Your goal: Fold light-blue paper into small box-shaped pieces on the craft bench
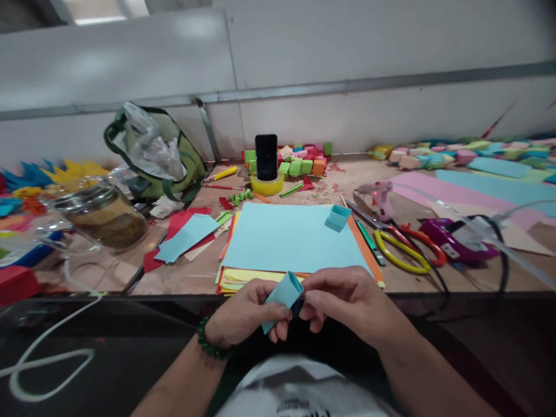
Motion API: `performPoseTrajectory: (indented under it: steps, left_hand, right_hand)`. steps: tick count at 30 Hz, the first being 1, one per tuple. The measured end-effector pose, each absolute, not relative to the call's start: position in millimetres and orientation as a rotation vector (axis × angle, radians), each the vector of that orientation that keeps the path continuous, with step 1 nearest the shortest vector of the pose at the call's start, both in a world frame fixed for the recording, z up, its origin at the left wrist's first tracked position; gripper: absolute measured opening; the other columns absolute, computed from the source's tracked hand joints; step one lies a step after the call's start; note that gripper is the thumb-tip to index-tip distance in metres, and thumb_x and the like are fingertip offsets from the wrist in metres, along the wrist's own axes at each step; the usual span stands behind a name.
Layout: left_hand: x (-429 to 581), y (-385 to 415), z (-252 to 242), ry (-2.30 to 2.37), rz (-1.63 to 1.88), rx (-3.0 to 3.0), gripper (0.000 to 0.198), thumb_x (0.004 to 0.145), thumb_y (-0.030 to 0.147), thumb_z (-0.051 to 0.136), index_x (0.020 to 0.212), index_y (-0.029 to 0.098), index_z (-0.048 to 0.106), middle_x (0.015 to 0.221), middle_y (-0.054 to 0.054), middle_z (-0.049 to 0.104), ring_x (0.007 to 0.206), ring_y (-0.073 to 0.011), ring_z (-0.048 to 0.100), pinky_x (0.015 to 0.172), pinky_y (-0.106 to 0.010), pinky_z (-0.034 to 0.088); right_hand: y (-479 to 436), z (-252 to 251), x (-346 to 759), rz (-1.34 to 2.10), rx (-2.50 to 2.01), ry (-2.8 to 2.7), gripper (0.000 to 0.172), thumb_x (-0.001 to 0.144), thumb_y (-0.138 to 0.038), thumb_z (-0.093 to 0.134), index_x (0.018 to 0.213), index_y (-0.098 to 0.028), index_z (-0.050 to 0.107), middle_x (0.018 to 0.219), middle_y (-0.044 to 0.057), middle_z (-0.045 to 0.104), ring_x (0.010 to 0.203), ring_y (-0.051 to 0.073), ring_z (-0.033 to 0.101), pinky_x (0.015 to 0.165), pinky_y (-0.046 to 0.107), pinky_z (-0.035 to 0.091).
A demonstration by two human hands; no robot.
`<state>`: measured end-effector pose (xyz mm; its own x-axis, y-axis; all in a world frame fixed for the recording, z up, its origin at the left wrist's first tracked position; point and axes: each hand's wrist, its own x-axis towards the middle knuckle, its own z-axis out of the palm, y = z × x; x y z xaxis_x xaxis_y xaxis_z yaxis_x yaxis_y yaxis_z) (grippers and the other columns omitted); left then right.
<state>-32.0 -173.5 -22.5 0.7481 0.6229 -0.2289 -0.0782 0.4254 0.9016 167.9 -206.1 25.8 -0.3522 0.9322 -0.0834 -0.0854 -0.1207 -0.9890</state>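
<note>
A light blue paper tube [283, 294], flattened and with its open end up, is held just off the table's front edge. My left hand [243, 315] is closed around it, thumb in front and fingers behind. The fingers of my right hand [350, 298] are pinched together at the tube's right rim; some fingertips are hidden behind it. Beyond my hands lies a stack of coloured paper with a light blue sheet [282, 237] on top. A small open blue paper box [337, 218] rests on that sheet's right corner.
To the right lie scissors [406, 260] with yellow and orange handles, a pink glue gun [379, 200], a purple device [456, 238] and cables. A phone [266, 157] leans by a tape roll [267, 185]. A jar [102, 214], green bag [185, 168] and paper scraps [186, 234] are left.
</note>
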Motion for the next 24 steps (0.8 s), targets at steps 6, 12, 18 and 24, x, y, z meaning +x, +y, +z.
performPoseTrajectory:
  steps: [6,12,18,24]
  left_hand:
    - [-28.2,-176.1,-18.2,0.64,0.506,1.126,0.039,0.072,0.046,0.074,0.083,0.009,0.065,0.06,-0.003,0.064,0.048,-0.0072,0.057,0.048,-0.015,0.047]
    - [-26.0,-181.1,-9.1,0.738,0.543,1.292,0.029,0.078,0.038,0.069,0.087,0.01,0.067,0.065,-0.004,0.067,0.056,-0.0091,0.059,0.053,-0.017,0.048]
    - [-21.9,-187.0,-2.8,0.82,0.516,1.382,0.021,0.08,0.031,0.065,0.078,0.011,0.062,0.065,-0.004,0.066,0.057,-0.0091,0.058,0.054,-0.017,0.047]
    - [-20.1,-188.6,-4.3,0.828,0.487,1.395,0.02,0.081,0.031,0.063,0.078,0.011,0.061,0.063,-0.003,0.064,0.054,-0.0083,0.056,0.053,-0.017,0.046]
  right_hand:
    - [-209.0,24.8,170.3,1.498,-1.107,-1.413,0.021,0.077,-0.032,0.07,0.086,-0.013,0.072,0.068,0.004,0.069,0.058,0.012,0.064,0.053,0.022,0.056]
    - [-205.6,25.6,172.6,1.436,-1.179,-1.452,0.018,0.077,-0.031,0.067,0.076,-0.014,0.068,0.061,0.001,0.064,0.05,0.009,0.059,0.049,0.02,0.05]
    - [-200.6,25.2,178.0,1.313,-1.208,-1.581,0.013,0.078,-0.026,0.063,0.071,-0.015,0.065,0.058,-0.002,0.057,0.052,0.007,0.049,0.048,0.017,0.037]
    - [-200.3,25.5,175.0,1.23,-1.247,-1.57,0.017,0.077,-0.026,0.061,0.064,-0.014,0.065,0.054,-0.002,0.055,0.05,0.008,0.046,0.046,0.019,0.035]
